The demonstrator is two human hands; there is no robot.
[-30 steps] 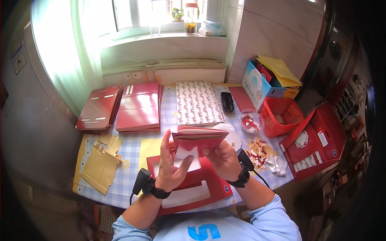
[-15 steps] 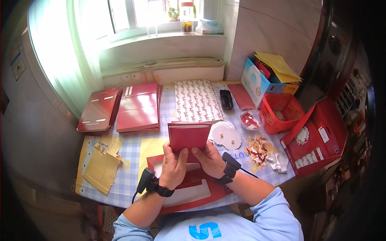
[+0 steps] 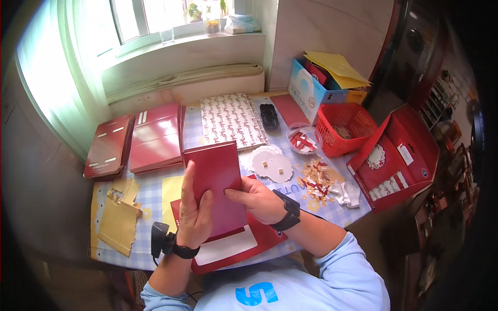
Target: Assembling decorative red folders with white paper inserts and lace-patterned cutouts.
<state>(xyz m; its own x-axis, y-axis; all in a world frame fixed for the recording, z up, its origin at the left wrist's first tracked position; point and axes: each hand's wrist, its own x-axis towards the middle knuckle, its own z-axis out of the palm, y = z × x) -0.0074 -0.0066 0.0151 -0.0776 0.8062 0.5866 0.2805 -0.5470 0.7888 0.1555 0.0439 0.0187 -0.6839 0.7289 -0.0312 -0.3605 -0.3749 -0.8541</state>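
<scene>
A dark red folded cardboard piece (image 3: 220, 176), flat with a glossy face, is held up between both my hands above the near table edge. My left hand (image 3: 194, 215) grips its left edge, with the thumb on the face and the index finger stretched up along the side. My right hand (image 3: 259, 199) pinches the right edge, thumb on the face and the other fingers mostly hidden behind. Beneath it on the table lies a larger red cardboard sheet (image 3: 259, 236) with a white area, partly covered by my left hand and the held piece.
Stacked red cardboard folders (image 3: 155, 137) stand at the left, torn tan paper (image 3: 116, 220) nearer. Ahead lies a patterned sheet (image 3: 231, 116). To the right are white scalloped discs (image 3: 272, 166), small scraps (image 3: 316, 181), a red basket (image 3: 337, 147), a blue box (image 3: 308, 96) and an open red box (image 3: 391, 166).
The cardboard piece has turned and now shows a taller face. My left hand has shifted to its left side with the index finger raised. The whole view has swung slightly right.
</scene>
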